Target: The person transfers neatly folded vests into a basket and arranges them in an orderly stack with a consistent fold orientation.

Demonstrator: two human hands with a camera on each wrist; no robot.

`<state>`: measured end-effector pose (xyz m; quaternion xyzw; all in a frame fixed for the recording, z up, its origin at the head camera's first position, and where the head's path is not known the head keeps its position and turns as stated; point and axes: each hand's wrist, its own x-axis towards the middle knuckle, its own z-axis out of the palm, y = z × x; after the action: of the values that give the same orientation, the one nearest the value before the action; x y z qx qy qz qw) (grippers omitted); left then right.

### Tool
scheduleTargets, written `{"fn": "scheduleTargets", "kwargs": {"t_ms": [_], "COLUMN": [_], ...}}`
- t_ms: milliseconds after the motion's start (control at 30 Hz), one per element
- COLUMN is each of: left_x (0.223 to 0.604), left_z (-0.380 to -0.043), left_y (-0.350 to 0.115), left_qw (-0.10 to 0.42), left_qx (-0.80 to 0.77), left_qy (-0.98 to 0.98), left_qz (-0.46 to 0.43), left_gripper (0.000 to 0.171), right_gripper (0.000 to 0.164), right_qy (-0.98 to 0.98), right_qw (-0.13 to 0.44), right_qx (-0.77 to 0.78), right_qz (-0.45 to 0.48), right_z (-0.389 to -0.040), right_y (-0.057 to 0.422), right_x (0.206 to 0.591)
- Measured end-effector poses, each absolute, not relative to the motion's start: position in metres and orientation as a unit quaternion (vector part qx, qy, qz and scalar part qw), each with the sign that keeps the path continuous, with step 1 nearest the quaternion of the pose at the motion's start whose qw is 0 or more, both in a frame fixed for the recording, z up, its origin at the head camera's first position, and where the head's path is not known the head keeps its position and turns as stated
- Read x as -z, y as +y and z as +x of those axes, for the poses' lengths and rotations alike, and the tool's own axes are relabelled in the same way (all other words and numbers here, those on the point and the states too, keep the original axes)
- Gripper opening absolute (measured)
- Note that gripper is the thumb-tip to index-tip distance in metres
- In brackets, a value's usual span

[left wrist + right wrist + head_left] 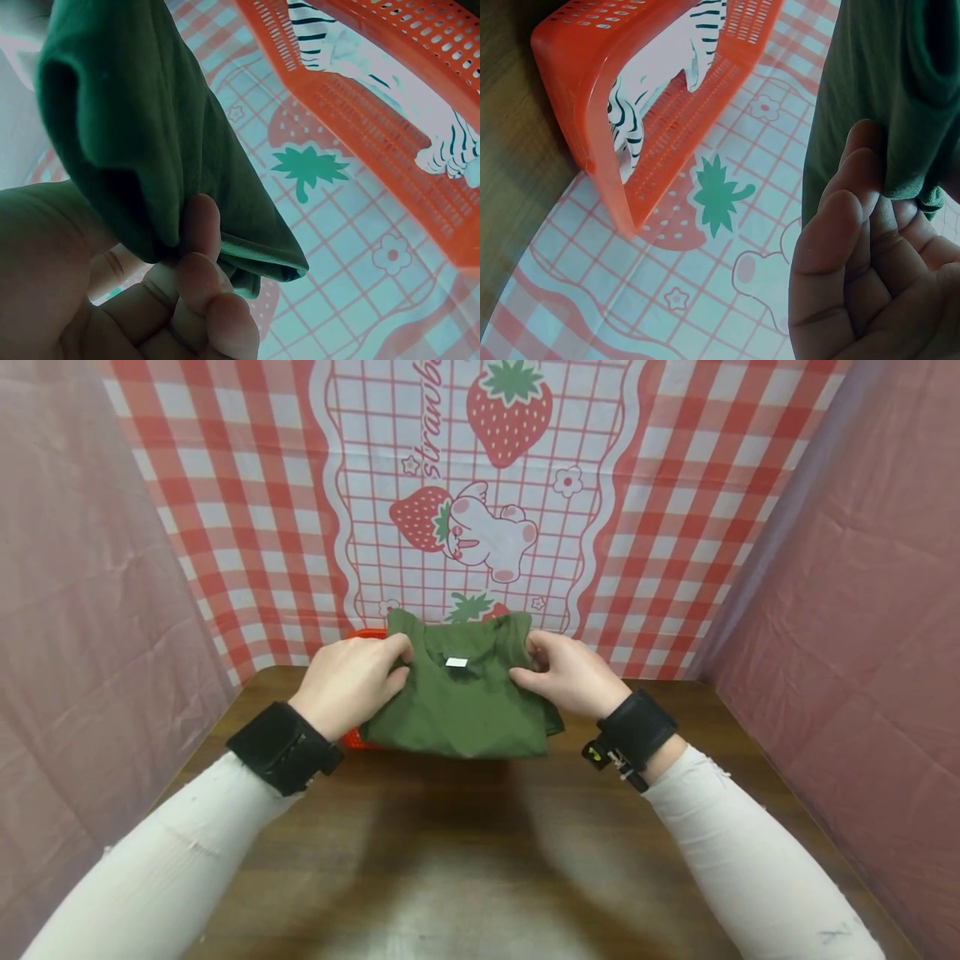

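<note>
A dark green T-shirt [465, 710], folded to a compact shape, hangs between my two hands with its collar and white label facing me. My left hand [358, 681] pinches its left shoulder edge between thumb and fingers; the left wrist view shows the fingertips under the folded cloth [135, 112]. On the other side my right hand [573, 672] pinches the right shoulder edge, and in the right wrist view its fingers [832, 232] lie against the green fabric [855, 90]. The shirt overlaps an orange-red basket [367, 633] behind it in the head view.
Inside the perforated basket [330, 105] lies a white garment with black stripes [656, 67]. A brown wooden table [450, 860] spreads in front. Behind hangs a red-and-white checked cloth with strawberries [255, 518]; pink curtains [840, 568] flank both sides.
</note>
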<state>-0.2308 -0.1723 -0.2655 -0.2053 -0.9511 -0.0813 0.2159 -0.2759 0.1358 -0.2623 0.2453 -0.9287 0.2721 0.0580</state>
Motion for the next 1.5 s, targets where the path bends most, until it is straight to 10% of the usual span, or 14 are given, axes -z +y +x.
{"fn": "scheduleTargets", "kwargs": {"t_ms": [1500], "left_x": [0.264], "left_z": [-0.292], "left_y": [-0.190], "left_qw": [0.163], "left_qx": [0.076], "left_qy": [-0.965], "left_qz": [-0.190], "left_gripper": [0.012], "right_gripper": [0.036], "right_qy": [-0.941], "right_qw": [0.017], "right_qx": [-0.225], "right_qz": [0.252], "right_z": [-0.334], "right_y": [0.105], "right_x": [0.251]}}
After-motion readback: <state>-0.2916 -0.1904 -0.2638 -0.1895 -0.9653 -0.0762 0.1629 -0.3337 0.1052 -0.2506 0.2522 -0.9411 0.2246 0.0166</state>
